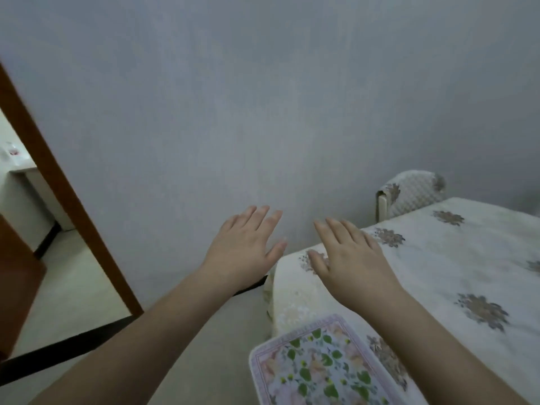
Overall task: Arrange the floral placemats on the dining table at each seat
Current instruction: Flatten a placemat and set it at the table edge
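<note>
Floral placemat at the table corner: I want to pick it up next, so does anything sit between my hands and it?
Nothing visible does. The floral placemat lies bare below the open right hand; the left hand hovers off the table's edge.

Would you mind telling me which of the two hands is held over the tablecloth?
The right hand, fingers straight, is over the corner of the white flower-patterned tablecloth; the left hand is beyond the table's edge, against the wall.

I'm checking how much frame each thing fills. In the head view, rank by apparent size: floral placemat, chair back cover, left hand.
1. floral placemat, largest, though cut off by the frame edge and nearest the camera.
2. left hand and chair back cover: too alike to rank; the chair is farther away.
</note>
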Motion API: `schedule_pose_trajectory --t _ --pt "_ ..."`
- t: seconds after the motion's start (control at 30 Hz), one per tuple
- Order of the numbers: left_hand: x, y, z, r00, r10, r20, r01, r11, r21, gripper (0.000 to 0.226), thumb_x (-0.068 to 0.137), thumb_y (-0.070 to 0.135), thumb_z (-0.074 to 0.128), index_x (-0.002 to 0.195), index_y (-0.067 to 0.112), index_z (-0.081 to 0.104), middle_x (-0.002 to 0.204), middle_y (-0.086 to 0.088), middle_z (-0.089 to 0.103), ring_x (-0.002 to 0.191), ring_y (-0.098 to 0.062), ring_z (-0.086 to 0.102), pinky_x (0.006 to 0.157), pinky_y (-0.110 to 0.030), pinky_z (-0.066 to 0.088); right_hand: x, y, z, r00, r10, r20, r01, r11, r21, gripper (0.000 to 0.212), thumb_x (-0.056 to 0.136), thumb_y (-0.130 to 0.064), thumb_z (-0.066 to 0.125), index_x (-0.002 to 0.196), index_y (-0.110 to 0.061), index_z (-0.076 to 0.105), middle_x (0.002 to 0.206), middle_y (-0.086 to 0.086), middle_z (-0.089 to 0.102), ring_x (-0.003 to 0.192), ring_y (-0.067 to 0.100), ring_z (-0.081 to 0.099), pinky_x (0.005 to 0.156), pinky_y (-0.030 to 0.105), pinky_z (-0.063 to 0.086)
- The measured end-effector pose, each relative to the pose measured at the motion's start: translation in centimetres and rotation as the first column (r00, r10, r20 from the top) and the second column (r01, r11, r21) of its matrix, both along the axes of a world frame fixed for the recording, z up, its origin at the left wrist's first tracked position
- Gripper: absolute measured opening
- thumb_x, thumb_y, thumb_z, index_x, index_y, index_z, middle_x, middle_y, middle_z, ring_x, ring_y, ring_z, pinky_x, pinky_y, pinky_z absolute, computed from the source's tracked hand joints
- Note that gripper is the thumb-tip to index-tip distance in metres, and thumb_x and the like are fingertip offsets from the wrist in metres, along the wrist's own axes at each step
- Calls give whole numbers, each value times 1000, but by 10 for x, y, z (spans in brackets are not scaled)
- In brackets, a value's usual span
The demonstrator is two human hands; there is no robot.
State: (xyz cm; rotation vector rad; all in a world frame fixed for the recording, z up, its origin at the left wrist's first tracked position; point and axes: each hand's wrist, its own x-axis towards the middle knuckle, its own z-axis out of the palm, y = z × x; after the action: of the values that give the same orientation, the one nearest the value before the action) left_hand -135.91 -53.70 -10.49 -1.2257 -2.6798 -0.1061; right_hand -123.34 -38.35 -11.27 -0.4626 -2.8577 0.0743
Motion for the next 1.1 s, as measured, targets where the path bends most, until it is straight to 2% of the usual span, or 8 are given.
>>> schedule_pose_trajectory --t 0.13,0.2,0.27,0.47,0.57,0.67,0.83,1.1 --pt "-37 7 -14 988 -156 -12 156 988 -5 91 79 64 -9 159 28 17 166 2 18 153 -19 12 120 -36 11 -20 -8 -21 989 -146 -7 146 989 11 57 103 -46 29 155 -23 23 160 2 26 148 23 20 118 40 17" --pt "-51 16 -23 964 -264 -36 265 964 20 83 88 63 2 156 25 27 163 0 27 151 -22 21 119 -39 17 -22 -13 -34 976 -215 -43 216 976 37 58 97 -44 33 149 -20 39 153 5 41 143 26 34 115 43 26" --pt "-57 31 -34 931 -361 -51 364 929 73 72 94 59 16 152 23 38 158 -3 39 146 -25 33 116 -42 25 -18 -13 -48 962 -267 -66 270 962 42 59 94 -43 32 146 -18 45 149 6 46 139 28 39 112 42 24" --pt "-46 77 -93 812 -583 -23 580 803 136 63 100 52 22 155 24 33 161 -2 33 150 -21 24 121 -37 9 19 -7 -87 892 -451 -23 451 892 32 62 96 -45 25 151 -18 36 155 6 37 145 28 31 116 46 26" --pt "-35 91 -134 753 -658 16 650 747 138 61 101 49 28 154 21 35 160 -4 36 150 -22 25 122 -44 19 36 -9 -118 869 -495 9 495 868 -33 63 96 -45 23 152 -18 33 158 5 33 146 27 28 118 47 25" --pt "-21 99 -177 700 -712 47 703 700 129 59 102 47 34 154 20 35 159 -5 37 150 -22 25 121 -42 17 45 -10 -159 855 -517 45 517 839 -170 64 96 -47 21 154 -21 27 161 2 24 149 23 19 120 44 19" --pt "-5 99 -246 655 -738 162 741 669 51 57 101 43 41 152 19 38 156 -4 42 148 -22 31 119 -39 19 54 -22 -234 802 -591 87 594 771 -229 58 95 -36 38 148 -14 40 156 7 36 144 27 34 114 45 22" --pt "-1 89 -314 675 -683 280 730 674 -115 55 102 42 33 147 15 47 151 -9 49 142 -26 43 115 -40 24 58 -52 -319 767 -580 274 641 675 -366 61 88 -37 43 145 -15 45 150 7 45 138 27 43 115 41 16"
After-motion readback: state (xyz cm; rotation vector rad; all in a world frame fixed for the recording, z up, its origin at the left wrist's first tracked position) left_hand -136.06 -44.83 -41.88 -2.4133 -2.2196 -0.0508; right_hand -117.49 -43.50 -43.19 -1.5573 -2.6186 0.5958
